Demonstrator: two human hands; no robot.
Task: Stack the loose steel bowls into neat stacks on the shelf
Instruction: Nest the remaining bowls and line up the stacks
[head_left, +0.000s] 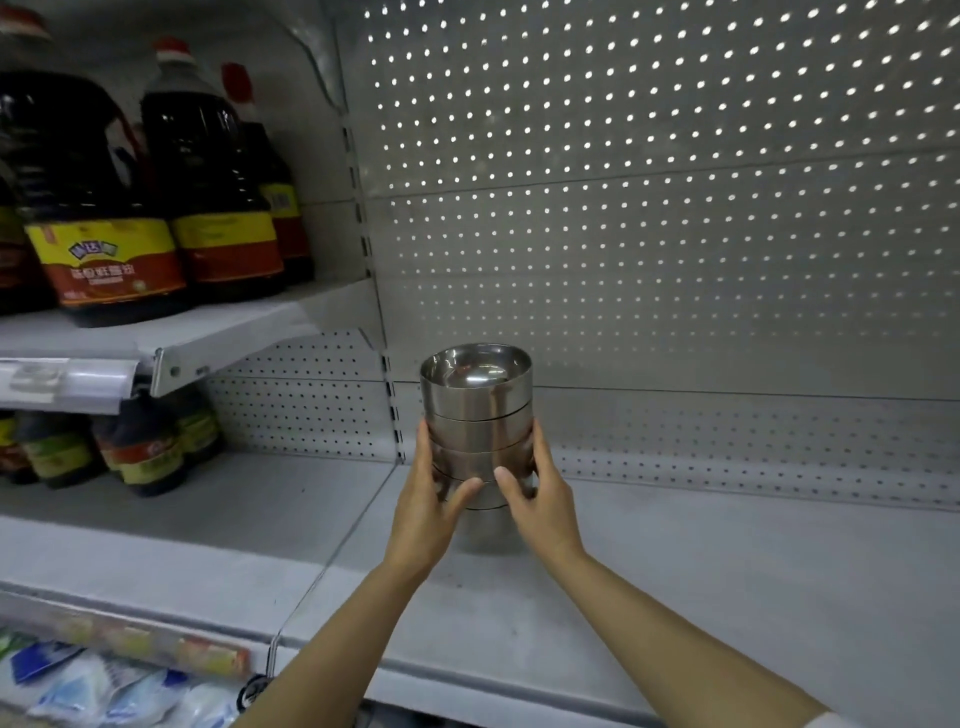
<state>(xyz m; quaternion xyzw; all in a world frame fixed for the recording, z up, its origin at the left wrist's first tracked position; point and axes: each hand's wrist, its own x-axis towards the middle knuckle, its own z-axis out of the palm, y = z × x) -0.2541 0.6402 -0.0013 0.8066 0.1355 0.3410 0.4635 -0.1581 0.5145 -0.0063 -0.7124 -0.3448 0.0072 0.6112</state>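
**Both hands steady a bowl stack on the shelf**

A stack (478, 421) of steel bowls stands at the centre of the frame, on the grey shelf (727, 561), close to the perforated back panel (675, 208). The bowls nest upright, mouths up; about five rims can be counted, and the top bowl (475, 371) sits level and open to view.

The left hand (431, 499) wraps the stack's lower left side, fingers curled round the back and thumb laid across the front. The right hand (540, 493) mirrors it on the right, its thumb meeting the other near the lower front. Each hand grips the stack rather than resting flat against it. Holding low and from both sides likely keeps the nested bowls from sliding apart or tipping, since smooth steel offers little friction between layers.

Whether the bottom bowl touches the shelf or hangs just above it is hard to tell; a dim shadow or reflection lies beneath it.

The stack stands just right of the wire divider (332, 551) that splits this shelf, probably to leave the open stretch at the right for further stacks. No loose bowls show anywhere in the frame.

Dark bottles (104, 208) with yellow and red labels fill the upper left, more stand at lower left, and packets (104, 691) lie in the bottom left corner.
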